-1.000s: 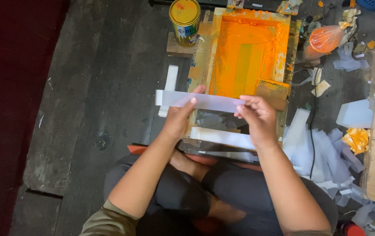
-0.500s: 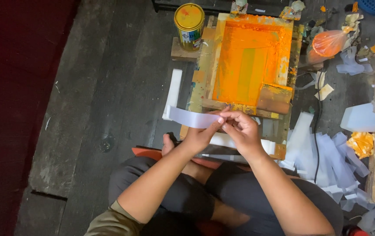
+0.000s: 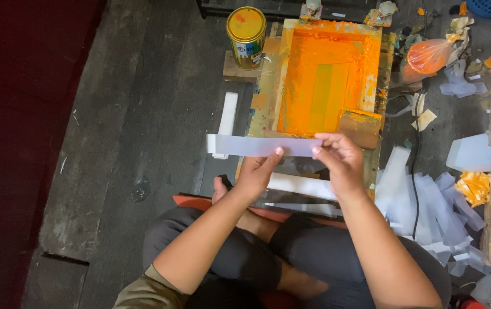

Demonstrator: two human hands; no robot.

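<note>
Both hands pinch a long pale white paper strip (image 3: 257,145), held level just near of the orange ink-covered wooden printing frame (image 3: 325,74): left hand (image 3: 257,174) mid-strip, right hand (image 3: 340,163) gripping the right end.

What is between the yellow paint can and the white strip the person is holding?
In the head view, between the paint can and the held white strip lies a white block on dark floorboards.

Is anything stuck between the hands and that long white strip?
No. The left hand and right hand both grip the white strip directly, just above the near edge of the orange-inked screen frame.
</note>
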